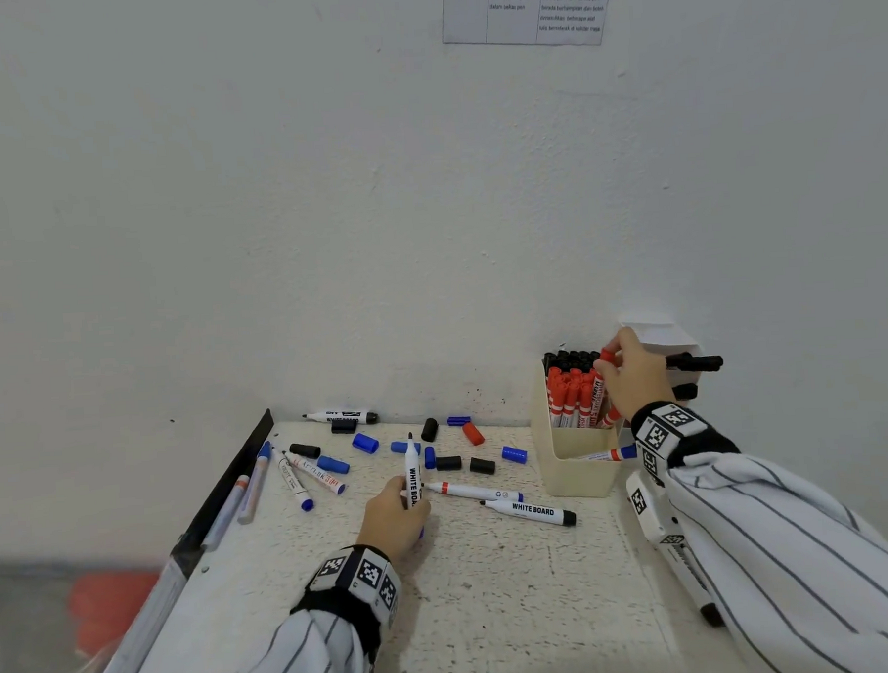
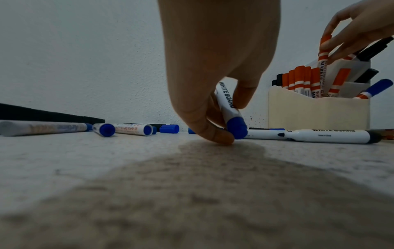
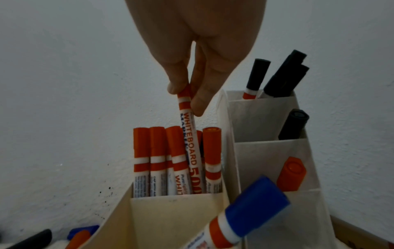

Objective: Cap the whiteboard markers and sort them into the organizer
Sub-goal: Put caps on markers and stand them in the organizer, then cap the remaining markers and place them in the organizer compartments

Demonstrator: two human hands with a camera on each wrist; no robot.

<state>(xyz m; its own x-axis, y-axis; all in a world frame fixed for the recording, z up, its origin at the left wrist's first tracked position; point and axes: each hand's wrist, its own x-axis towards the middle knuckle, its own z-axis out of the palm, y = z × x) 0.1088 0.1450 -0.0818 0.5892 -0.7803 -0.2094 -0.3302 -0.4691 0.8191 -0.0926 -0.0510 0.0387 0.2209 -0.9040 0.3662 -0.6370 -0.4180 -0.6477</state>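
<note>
My left hand (image 1: pixel 405 499) grips a white "WHITE BOARD" marker (image 1: pixel 412 470) upright on the table; its dark tip points up uncapped and its blue end (image 2: pixel 236 128) is near the tabletop. My right hand (image 1: pixel 612 366) pinches a red-capped marker (image 3: pixel 189 128) by its cap. That marker stands partly lowered among several red markers (image 3: pixel 157 160) in a compartment of the cream organizer (image 1: pixel 575 476). Loose blue caps (image 1: pixel 365 442), black caps (image 1: pixel 482 465) and a red cap (image 1: pixel 473 433) lie scattered mid-table. More uncapped markers (image 1: pixel 536 512) lie flat in front of the organizer.
A second pale tiered holder (image 3: pixel 266 118) with black markers (image 1: pixel 695 362) stands right of the organizer against the wall. Several markers (image 1: pixel 295 480) lie near the table's black-rimmed left edge (image 1: pixel 224 497). A blue-capped marker (image 3: pixel 251 214) leans from the front compartment.
</note>
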